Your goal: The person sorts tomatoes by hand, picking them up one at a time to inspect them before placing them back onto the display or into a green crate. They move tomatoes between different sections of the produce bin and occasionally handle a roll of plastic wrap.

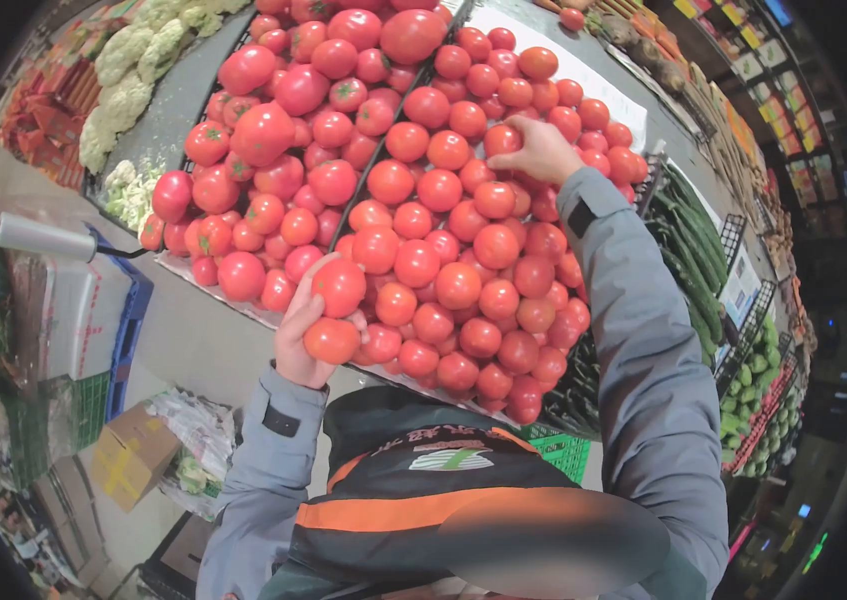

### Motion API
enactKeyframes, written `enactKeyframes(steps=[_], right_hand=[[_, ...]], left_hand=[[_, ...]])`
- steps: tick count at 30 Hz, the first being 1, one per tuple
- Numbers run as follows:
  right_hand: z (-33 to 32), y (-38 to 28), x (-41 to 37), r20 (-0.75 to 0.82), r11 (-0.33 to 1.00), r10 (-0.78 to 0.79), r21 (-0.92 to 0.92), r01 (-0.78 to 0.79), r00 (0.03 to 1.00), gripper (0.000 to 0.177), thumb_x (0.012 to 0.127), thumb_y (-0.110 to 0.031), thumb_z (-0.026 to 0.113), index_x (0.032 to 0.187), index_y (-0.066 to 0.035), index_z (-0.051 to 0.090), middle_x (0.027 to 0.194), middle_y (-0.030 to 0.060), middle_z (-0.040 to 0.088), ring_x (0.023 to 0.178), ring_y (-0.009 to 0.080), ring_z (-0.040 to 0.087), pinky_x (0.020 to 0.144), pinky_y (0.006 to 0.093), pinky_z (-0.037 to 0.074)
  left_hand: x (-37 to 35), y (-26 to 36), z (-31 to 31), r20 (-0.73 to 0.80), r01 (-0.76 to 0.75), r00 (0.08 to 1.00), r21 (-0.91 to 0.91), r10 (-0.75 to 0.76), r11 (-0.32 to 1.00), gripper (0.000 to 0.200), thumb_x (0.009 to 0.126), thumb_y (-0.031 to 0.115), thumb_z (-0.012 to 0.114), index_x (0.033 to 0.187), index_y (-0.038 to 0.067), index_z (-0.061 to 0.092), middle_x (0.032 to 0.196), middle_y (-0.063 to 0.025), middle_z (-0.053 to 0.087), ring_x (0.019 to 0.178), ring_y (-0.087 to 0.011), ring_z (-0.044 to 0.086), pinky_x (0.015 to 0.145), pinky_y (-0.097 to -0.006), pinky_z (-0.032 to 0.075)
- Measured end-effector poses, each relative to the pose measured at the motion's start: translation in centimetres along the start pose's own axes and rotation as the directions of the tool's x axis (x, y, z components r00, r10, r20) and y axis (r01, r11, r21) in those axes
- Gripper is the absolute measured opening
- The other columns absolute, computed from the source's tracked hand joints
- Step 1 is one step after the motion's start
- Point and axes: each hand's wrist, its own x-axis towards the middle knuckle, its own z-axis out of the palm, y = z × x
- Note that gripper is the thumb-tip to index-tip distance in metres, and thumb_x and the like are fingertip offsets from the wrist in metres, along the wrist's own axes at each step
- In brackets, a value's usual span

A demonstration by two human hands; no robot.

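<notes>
Two red tomatoes (334,340) rest in my left hand (295,345), its fingers curled round them at the front edge of the display. My right hand (545,152) reaches over the pile on the right, thumb and fingers closed round a single tomato (502,143) near the back. Around it lie many round red tomatoes (440,190), heaped closely together. Left of a black divider (368,175) is a second heap of larger, pinker tomatoes (265,134).
Cauliflowers (125,105) lie at the far left, cucumbers (685,245) at the right with green vegetables (751,400) below them. A cardboard box (133,452) stands on the floor at lower left, near a blue pallet (133,320). A grey cylinder (43,237) juts out at left.
</notes>
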Motion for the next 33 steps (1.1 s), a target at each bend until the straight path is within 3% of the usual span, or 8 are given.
enactKeyframes(steps=[4,8,11,14,17,20,29,33], right_hand=[[1.0,1.1,1.4,0.116,0.987,-0.155,0.049,0.15,0.981,0.072,0.071,-0.038,0.083,0.134,-0.015,0.058,0.121,0.0167,0.059,0.109,0.0334,0.056,0.092,0.0399,0.044],[0.8,0.9,1.6,0.165,0.979,-0.203,0.063,0.195,0.965,0.076,0.068,-0.025,0.085,0.138,-0.017,0.056,0.125,0.0165,0.053,0.113,0.0351,0.055,0.097,0.0405,0.045],[0.5,0.5,1.3,0.159,0.97,-0.242,0.043,0.238,0.957,0.07,0.068,-0.013,0.079,0.133,-0.016,0.056,0.122,0.0145,0.053,0.11,0.0348,0.057,0.092,0.0413,0.047],[0.1,0.2,1.2,0.169,0.978,-0.209,0.04,0.205,0.963,0.068,0.067,-0.01,0.078,0.13,-0.011,0.051,0.122,0.0176,0.059,0.108,0.0365,0.06,0.088,0.0422,0.046],[-0.2,-0.1,1.0,0.184,0.975,-0.219,0.02,0.219,0.958,0.059,0.069,-0.008,0.075,0.123,-0.014,0.053,0.115,0.0164,0.064,0.098,0.0353,0.063,0.078,0.0434,0.047],[0.1,-0.1,0.6,0.171,0.979,-0.204,0.013,0.205,0.964,0.05,0.074,-0.01,0.07,0.121,-0.015,0.055,0.109,0.016,0.065,0.091,0.0341,0.063,0.073,0.0439,0.046],[2.0,1.2,0.3,0.008,0.978,-0.206,0.027,0.205,0.979,0.065,0.078,-0.036,0.075,0.135,-0.015,0.051,0.116,0.0212,0.065,0.096,0.0398,0.062,0.077,0.0466,0.048],[2.2,0.9,0.4,-0.012,0.982,-0.184,0.047,0.184,0.983,0.074,0.075,-0.04,0.077,0.138,-0.012,0.049,0.121,0.0213,0.065,0.103,0.0402,0.062,0.082,0.0461,0.048]], left_hand=[[-0.9,0.1,-1.1,-0.053,-0.032,0.998,-0.039,0.03,0.999,0.063,0.092,0.027,0.06,0.145,0.004,0.035,0.111,-0.0205,0.057,0.063,-0.0314,0.06,0.062,-0.0444,0.055],[-0.9,0.0,-1.3,-0.08,-0.03,0.996,-0.05,0.026,0.998,0.062,0.092,0.028,0.06,0.145,0.006,0.035,0.11,-0.0199,0.054,0.064,-0.0304,0.057,0.062,-0.0454,0.057],[-0.5,-0.2,-1.0,-0.05,-0.023,0.999,-0.027,0.021,0.999,0.063,0.092,0.029,0.061,0.145,0.005,0.035,0.118,-0.0189,0.054,0.063,-0.0305,0.057,0.062,-0.0443,0.055],[-0.4,-0.3,-0.8,-0.026,0.0,1.0,-0.006,0.0,1.0,0.063,0.092,0.028,0.061,0.144,0.005,0.036,0.131,-0.0197,0.053,0.065,-0.0299,0.061,0.064,-0.041,0.054],[-0.2,-0.3,-0.6,-0.011,0.011,1.0,0.019,-0.011,1.0,0.063,0.092,0.028,0.06,0.145,0.004,0.035,0.135,-0.0204,0.052,0.065,-0.0296,0.062,0.065,-0.0405,0.054],[-0.1,-0.3,-0.2,-0.001,0.012,1.0,0.044,-0.012,0.999,0.065,0.092,0.03,0.06,0.146,0.004,0.033,0.123,-0.0196,0.055,0.065,-0.0316,0.064,0.066,-0.0406,0.055],[0.4,-0.4,1.2,-0.009,0.005,1.0,0.054,-0.005,0.999,0.065,0.093,0.031,0.058,0.146,0.003,0.032,0.098,-0.0196,0.059,0.064,-0.031,0.064,0.063,-0.0399,0.055],[0.2,-0.4,0.9,0.005,0.004,1.0,0.069,-0.004,0.998,0.066,0.092,0.031,0.058,0.145,0.002,0.033,0.102,-0.0192,0.058,0.064,-0.029,0.062,0.062,-0.0393,0.055]])
